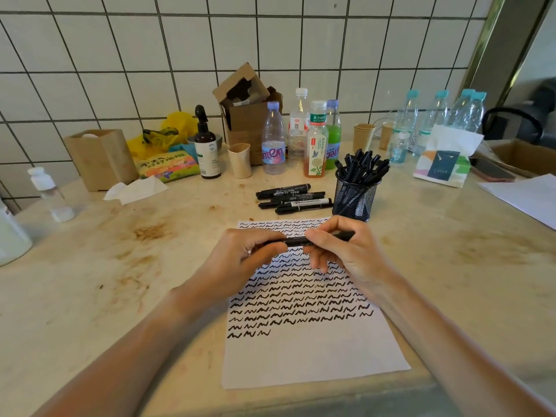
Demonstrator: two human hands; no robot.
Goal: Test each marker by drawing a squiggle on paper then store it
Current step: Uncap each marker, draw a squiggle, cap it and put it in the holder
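Note:
A black marker [296,240] lies level between both hands, above the upper part of the white paper [313,353]. My left hand [240,254] grips its left end and my right hand [340,248] pinches its right half. The paper carries many rows of black squiggles, with the last short row at the lower left. Several black markers [293,196] lie loose on the counter behind the paper. A black mesh pen cup [355,200] to their right holds several more markers.
Bottles [273,139], paper cups [239,160], a cardboard box [246,115], a pump bottle [207,152] and a snack bag [167,165] line the tiled wall. A tissue pack [442,167] and a paper sheet [523,197] lie to the right. The stained counter edge runs just below the paper.

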